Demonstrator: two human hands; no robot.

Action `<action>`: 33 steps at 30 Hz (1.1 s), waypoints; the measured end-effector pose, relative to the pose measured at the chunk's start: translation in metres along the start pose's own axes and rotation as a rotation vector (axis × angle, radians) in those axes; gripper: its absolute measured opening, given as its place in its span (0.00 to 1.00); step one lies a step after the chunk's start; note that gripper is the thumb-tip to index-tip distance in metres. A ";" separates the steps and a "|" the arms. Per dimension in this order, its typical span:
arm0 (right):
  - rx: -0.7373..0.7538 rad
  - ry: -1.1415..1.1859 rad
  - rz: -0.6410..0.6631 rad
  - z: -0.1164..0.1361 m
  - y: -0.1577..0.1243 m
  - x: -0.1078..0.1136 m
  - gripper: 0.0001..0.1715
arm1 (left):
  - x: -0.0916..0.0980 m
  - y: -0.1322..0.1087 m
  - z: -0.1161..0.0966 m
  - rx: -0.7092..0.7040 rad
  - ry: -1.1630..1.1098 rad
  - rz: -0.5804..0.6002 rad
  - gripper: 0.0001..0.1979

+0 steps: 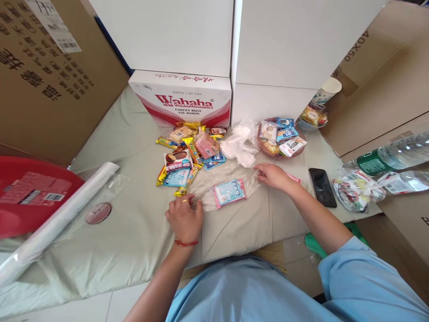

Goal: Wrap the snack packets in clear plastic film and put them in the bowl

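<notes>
A clear plastic bag [201,182] lies spread on the pale cloth, with a pink and blue packet [229,192] in its middle. My left hand [185,217] is closed on the bag's near left edge, fingers curled. At the bag's right edge my right hand [271,175] pinches the plastic. Beyond the left side of the bag sits a pile of wrapped snacks [178,159], in yellow, blue and pink wrappers. Crumpled white plastic bags [241,142] lie behind the clear one. Whether the packet is inside the bag or on top I cannot tell.
A bowl of snacks [297,151] stands behind my right hand, with a black phone [322,187] and bottles [378,162] farther right. The Wahaha box [187,100] is at the back. At left are a white roll [60,219], a round disc [98,213] and a red basin [33,192].
</notes>
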State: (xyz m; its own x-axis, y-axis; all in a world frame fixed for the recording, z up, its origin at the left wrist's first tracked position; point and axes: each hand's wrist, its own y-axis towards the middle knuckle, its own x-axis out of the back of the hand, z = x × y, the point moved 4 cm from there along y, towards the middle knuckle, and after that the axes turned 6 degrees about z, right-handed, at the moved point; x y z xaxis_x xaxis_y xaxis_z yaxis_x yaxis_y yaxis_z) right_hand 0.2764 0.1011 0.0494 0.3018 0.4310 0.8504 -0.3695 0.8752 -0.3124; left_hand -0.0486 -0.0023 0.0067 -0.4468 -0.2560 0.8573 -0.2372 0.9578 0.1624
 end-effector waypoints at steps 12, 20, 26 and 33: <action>0.407 -0.432 0.078 0.109 0.077 -0.012 0.26 | 0.002 -0.022 -0.070 -0.631 0.108 0.220 0.29; 0.346 -0.360 0.313 0.112 0.104 -0.018 0.16 | -0.033 -0.018 -0.063 -0.549 0.224 0.408 0.35; 0.550 -0.366 0.223 0.129 0.079 0.006 0.08 | -0.034 -0.025 -0.062 -0.527 0.234 0.405 0.33; 0.402 -0.549 0.201 0.129 0.018 -0.008 0.16 | -0.025 -0.025 -0.055 -0.495 0.171 0.365 0.29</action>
State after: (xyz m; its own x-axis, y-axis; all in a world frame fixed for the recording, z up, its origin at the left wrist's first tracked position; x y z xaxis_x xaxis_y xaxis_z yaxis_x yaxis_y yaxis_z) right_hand 0.1543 0.0846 0.0914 -0.2540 0.3103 0.9161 -0.6993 0.5955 -0.3955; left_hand 0.0158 -0.0128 0.0085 -0.2694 0.0832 0.9594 0.3491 0.9369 0.0167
